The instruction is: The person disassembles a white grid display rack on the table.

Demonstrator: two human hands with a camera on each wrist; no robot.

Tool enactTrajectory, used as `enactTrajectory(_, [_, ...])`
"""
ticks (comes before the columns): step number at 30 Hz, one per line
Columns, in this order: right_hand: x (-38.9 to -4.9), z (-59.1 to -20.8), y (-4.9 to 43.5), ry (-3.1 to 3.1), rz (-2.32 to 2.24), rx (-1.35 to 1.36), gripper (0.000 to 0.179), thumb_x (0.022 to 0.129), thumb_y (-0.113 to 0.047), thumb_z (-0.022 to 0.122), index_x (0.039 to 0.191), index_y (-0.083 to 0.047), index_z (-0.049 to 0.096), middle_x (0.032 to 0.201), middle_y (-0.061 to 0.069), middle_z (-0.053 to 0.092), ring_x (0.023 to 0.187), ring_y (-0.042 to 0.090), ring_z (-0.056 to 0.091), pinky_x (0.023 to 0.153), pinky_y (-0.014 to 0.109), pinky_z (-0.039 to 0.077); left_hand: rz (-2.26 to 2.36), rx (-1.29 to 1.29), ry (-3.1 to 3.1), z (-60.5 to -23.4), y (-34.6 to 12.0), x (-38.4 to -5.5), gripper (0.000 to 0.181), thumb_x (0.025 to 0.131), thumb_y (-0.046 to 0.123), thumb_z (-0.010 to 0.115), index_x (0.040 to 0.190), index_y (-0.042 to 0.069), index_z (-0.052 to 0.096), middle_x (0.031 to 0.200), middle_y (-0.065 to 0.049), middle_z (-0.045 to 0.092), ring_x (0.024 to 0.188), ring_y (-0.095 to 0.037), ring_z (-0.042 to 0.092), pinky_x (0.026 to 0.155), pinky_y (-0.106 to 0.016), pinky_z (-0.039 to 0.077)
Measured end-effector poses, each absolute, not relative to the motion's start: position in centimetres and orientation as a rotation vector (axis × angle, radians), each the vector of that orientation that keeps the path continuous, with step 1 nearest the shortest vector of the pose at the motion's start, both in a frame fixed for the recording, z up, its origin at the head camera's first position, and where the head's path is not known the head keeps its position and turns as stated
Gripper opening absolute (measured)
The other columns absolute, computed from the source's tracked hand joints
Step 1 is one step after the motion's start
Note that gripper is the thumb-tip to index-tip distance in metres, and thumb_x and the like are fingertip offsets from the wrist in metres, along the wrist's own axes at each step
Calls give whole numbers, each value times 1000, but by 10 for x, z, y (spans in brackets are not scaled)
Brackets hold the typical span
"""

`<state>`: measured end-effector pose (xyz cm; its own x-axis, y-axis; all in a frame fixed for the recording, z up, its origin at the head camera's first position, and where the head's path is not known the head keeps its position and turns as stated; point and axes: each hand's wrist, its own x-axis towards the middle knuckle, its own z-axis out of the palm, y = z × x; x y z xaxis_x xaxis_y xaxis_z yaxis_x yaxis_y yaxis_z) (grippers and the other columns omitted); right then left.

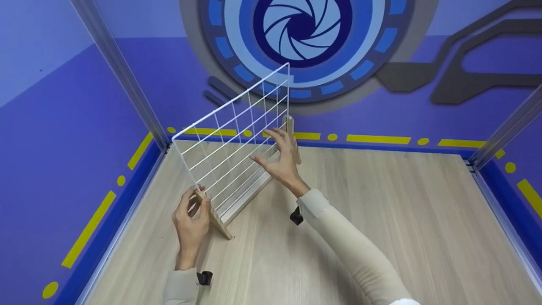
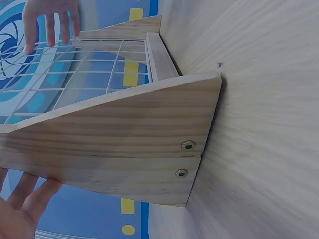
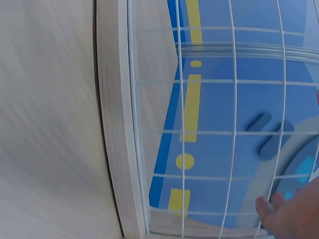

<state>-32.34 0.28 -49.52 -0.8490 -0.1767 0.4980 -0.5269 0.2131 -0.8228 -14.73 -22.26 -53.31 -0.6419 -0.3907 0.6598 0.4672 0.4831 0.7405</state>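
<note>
A white wire grid [image 1: 230, 101] stands upright in a wooden frame on the table. This frame has a bottom rail [image 3: 115, 124] and a tapered side panel at each end. My left hand [image 1: 191, 220] pinches the upper part of the near side panel [image 2: 114, 134], thumb on one side and fingers on the other. Two metal bolts [image 2: 188, 146] show low on that panel. Close to the far side panel [image 1: 290, 125], my right hand [image 1: 280, 164] is held with fingers spread and thumb apart, its fingertips overlapping the grid in the head view.
The frame rests diagonally on the left half of a wood-grain table [image 1: 364, 203]. A blue printed wall [image 1: 139, 93] rises behind, with metal posts [image 1: 120, 72] at the corners. Small black devices [image 1: 205, 278] sit at both wrists.
</note>
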Motion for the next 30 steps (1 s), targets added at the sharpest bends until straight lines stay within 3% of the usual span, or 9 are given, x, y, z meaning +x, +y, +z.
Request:
enactTrajectory(2, [-322, -496, -3, -2188, 1676, 654, 77, 81, -29, 93, 150, -16, 60, 161, 12, 42, 151, 32, 39, 120, 58, 46, -1269, -63, -1882, -536, -223, -149, 37, 91, -15, 74, 127, -12, 67, 118, -26, 75, 108, -11, 73, 94, -22, 62])
enactTrajectory(7, [-321, -498, -14, -2233, 1642, 634, 81, 80, -38, 93, 152, -24, 59, 164, 10, 38, 152, 32, 38, 120, 66, 36, -1275, -58, -1883, -525, -216, -144, 36, 90, -15, 75, 125, -14, 66, 117, -27, 75, 102, -43, 74, 93, -22, 62])
enactTrajectory(9, [-320, -498, -18, -2256, 1627, 621, 83, 80, -39, 94, 153, -25, 59, 165, 10, 36, 153, 32, 38, 120, 66, 35, -1280, -57, -1879, -519, -214, -141, 36, 89, -15, 76, 124, -15, 66, 116, -28, 75, 101, -47, 74, 93, -21, 62])
enactTrajectory(14, [-320, -500, -28, -2262, 1595, 554, 81, 78, -36, 97, 150, -22, 62, 167, 12, 34, 154, 36, 37, 121, 62, 42, -1311, -50, -1863, -519, -214, -142, 36, 89, -16, 75, 124, -15, 66, 116, -31, 74, 106, -18, 75, 93, -17, 61])
enactTrajectory(16, [-320, -502, -32, -2258, 1586, 525, 80, 78, -35, 97, 149, -21, 63, 167, 13, 34, 153, 38, 38, 120, 60, 44, -1304, -51, -1862, -521, -214, -143, 37, 89, -17, 75, 124, -15, 66, 116, -31, 74, 106, -14, 74, 92, -18, 61])
enactTrajectory(23, [-321, -508, -35, -2204, 1648, 522, 77, 80, -28, 95, 149, -17, 62, 164, 18, 35, 151, 43, 39, 118, 61, 46, -1193, -73, -1861, -546, -223, -155, 41, 86, -16, 79, 125, -10, 69, 115, -24, 77, 98, -47, 76, 89, -30, 65])
enactTrajectory(27, [-325, -513, -31, -2137, 1677, 578, 75, 81, -26, 95, 147, -14, 63, 162, 21, 36, 151, 44, 36, 122, 62, 41, -1137, -104, -1849, -558, -227, -161, 43, 84, -15, 82, 125, -8, 71, 113, -20, 79, 96, -44, 77, 87, -34, 65])
enactTrajectory(30, [-329, -516, -28, -2080, 1697, 613, 74, 81, -26, 95, 147, -13, 64, 160, 20, 37, 150, 42, 37, 123, 59, 41, -1115, -107, -1843, -562, -227, -163, 44, 83, -13, 84, 125, -6, 72, 112, -17, 80, 95, -40, 78, 87, -31, 65])
